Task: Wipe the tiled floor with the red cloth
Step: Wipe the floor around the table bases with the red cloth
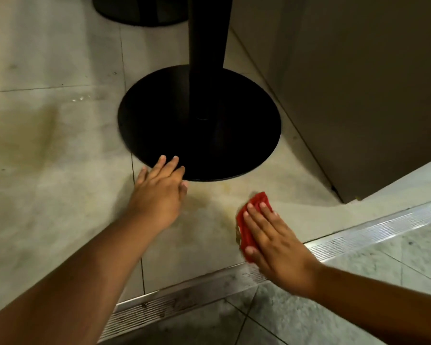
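On the tiled floor [60,170], beside the black pedestal base [199,123], the red cloth [249,220] is pressed flat by the right hand [276,242]; the left hand [159,190], fingers extended, apparently touches the base's rim.

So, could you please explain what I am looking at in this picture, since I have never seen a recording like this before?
There is no machine here. The one picture comes from a wide-angle camera worn on a person's head, looking forward and down, so the two bare arms entering from the bottom are that person's own.

The right hand lies flat, fingers straight, pressing a red cloth onto the pale tiled floor, beside a yellowish stain. The left hand is open and holds nothing; its fingertips reach the rim of a round black pedestal base, from which a black post rises. Whether they touch it is unclear.

A ridged metal strip crosses the floor near the camera, and a grey panel stands on the right.
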Available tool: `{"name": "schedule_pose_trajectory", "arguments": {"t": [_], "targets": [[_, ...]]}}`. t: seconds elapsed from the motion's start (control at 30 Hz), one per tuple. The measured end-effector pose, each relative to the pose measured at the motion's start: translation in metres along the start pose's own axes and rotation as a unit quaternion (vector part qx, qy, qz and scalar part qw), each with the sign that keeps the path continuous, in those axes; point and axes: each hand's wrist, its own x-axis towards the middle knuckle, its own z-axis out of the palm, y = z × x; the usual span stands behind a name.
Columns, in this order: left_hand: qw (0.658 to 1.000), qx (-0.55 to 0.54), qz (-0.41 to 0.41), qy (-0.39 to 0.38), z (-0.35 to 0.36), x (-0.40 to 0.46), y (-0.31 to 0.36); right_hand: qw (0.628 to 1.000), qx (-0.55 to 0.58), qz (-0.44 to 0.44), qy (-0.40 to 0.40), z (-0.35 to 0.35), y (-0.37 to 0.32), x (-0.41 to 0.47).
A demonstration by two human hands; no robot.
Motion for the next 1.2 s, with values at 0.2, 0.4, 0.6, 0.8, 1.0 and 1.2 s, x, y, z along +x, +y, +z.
{"name": "schedule_pose_trajectory", "arguments": {"t": [0.2, 0.4, 0.6, 0.8, 1.0, 1.2], "targets": [[0.999, -0.007, -0.006, -0.038, 0.011, 0.001, -0.003, 0.992, 0.009, 0.120, -0.026, -0.010, 0.044, 0.092], [0.998, 0.013, -0.019, -0.056, 0.020, -0.006, -0.002, 0.999, -0.036, -0.035, -0.004, -0.001, -0.007, 0.014], [0.996, 0.021, -0.035, -0.077, 0.024, -0.008, 0.007, 0.999, -0.043, 0.023, -0.010, -0.007, 0.019, 0.089], [0.996, 0.024, -0.038, -0.078, 0.027, -0.007, 0.007, 0.998, -0.048, -0.026, 0.005, -0.002, -0.001, 0.028], [0.995, 0.029, -0.058, -0.072, 0.029, -0.004, 0.023, 0.998, -0.054, -0.015, 0.006, -0.006, 0.017, 0.080], [0.995, 0.047, -0.040, -0.075, 0.027, -0.004, 0.020, 0.999, -0.038, -0.012, 0.016, -0.003, -0.001, 0.026]]}}
